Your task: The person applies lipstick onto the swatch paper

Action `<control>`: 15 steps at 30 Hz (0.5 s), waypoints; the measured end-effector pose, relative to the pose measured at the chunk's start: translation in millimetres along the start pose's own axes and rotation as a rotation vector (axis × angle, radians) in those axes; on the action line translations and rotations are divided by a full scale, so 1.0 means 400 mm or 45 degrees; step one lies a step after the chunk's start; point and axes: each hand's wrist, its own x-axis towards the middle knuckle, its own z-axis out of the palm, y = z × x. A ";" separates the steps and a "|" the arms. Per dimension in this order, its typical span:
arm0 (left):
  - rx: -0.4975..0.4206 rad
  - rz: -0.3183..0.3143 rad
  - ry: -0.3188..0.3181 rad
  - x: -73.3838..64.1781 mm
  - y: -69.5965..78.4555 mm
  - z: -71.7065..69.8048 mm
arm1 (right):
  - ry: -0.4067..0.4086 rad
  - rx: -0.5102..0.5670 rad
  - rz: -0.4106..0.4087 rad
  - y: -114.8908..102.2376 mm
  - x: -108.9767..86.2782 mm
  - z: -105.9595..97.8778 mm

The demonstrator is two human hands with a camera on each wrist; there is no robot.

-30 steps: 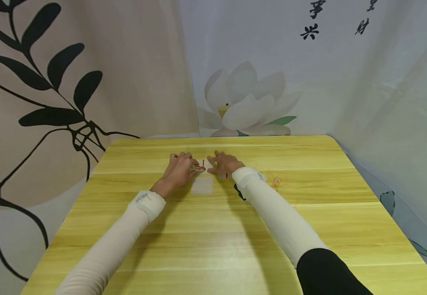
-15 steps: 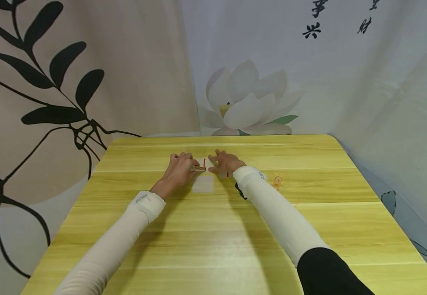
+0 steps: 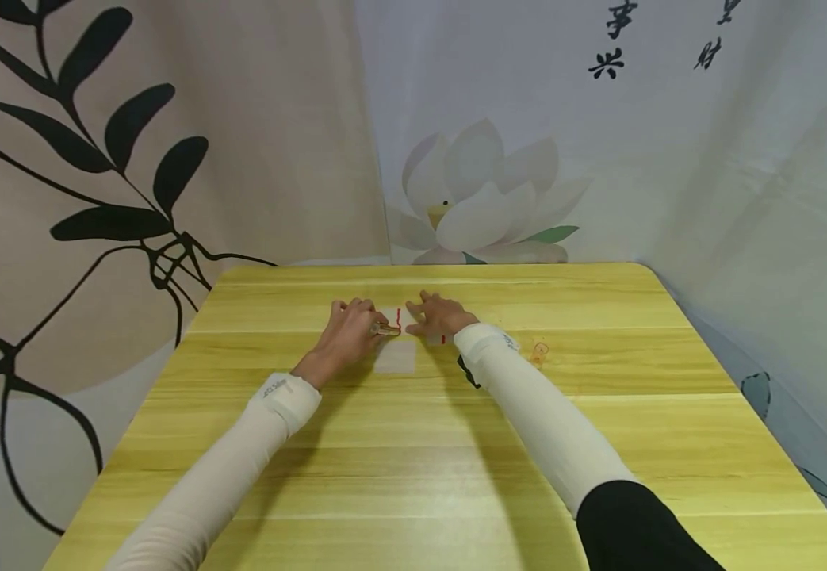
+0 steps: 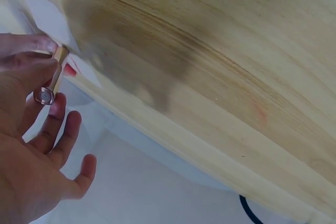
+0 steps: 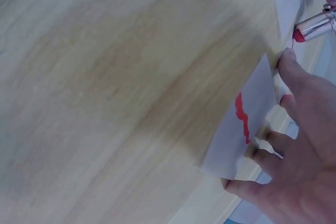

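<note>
My left hand (image 3: 352, 331) pinches a metallic-cased lipstick (image 3: 387, 329) near the far side of the table, its other fingers loosely spread in the left wrist view. The lipstick's red tip (image 5: 299, 35) is right at a red line on a small white paper (image 3: 404, 319). My right hand (image 3: 443, 316) rests with spread fingers on this paper's right side. Under its palm lies a second paper (image 5: 223, 153), marked with a wavy red stroke (image 5: 242, 116) and partly hidden in the head view. A blank white square of paper (image 3: 395, 358) lies just nearer.
The wooden table (image 3: 413, 452) stretches toward me. Orange-red smudges (image 3: 539, 353) mark its surface right of my right hand. A printed curtain (image 3: 285, 159) hangs right behind the far edge. A black strap piece (image 3: 467, 371) shows under my right wrist.
The red line beside the lipstick tip has grown longer toward me, and the left hand has shifted very slightly. The right hand stays in place on the papers.
</note>
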 end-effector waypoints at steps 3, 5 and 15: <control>-0.017 -0.020 0.006 -0.008 -0.004 -0.005 | 0.001 -0.004 -0.005 -0.003 0.002 0.001; -0.034 -0.038 0.017 -0.012 -0.007 -0.011 | -0.001 0.002 -0.006 -0.005 0.004 0.001; -0.068 -0.049 0.070 -0.021 -0.009 -0.024 | 0.008 0.022 -0.007 0.003 0.005 0.008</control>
